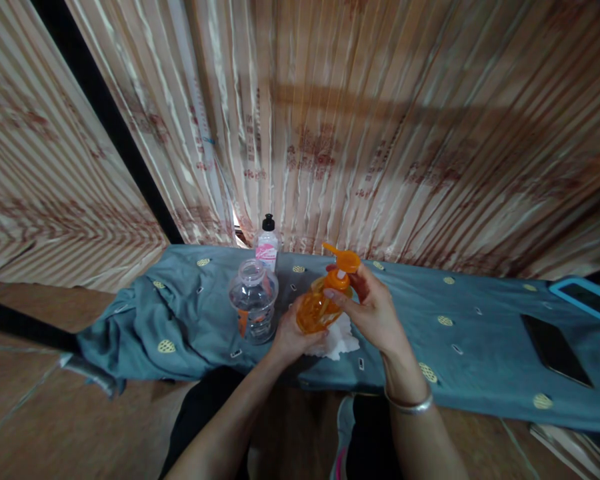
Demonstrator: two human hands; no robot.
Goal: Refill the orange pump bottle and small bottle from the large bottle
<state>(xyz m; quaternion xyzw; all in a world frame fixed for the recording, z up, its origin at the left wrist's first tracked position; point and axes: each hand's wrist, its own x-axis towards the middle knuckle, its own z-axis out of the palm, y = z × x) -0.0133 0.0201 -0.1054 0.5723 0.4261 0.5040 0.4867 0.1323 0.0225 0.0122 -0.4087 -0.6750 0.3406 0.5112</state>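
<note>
An orange see-through pump bottle point(312, 312) is held tilted to the right above the cloth-covered surface. My left hand point(296, 335) is closed around its lower body. At the neck, the fingers of my right hand point(371, 303) grip the orange collar just below the pump head point(347, 261), whose spout points left. Beneath the bottle lies a crumpled white tissue point(341, 339). Left of my hands stands a clear plastic jar point(254, 303) without a lid, with orange print. Behind it is a clear bottle point(267, 248) with a black cap and pink label, partly hidden by the jar.
A blue-grey cloth point(405, 333) with yellow pineapple prints covers the long surface. A dark phone point(555, 350) and a light-blue-framed object point(587, 298) lie at the right. Pleated curtains point(325, 133) hang behind, and a black pole point(115, 127) slants at the left.
</note>
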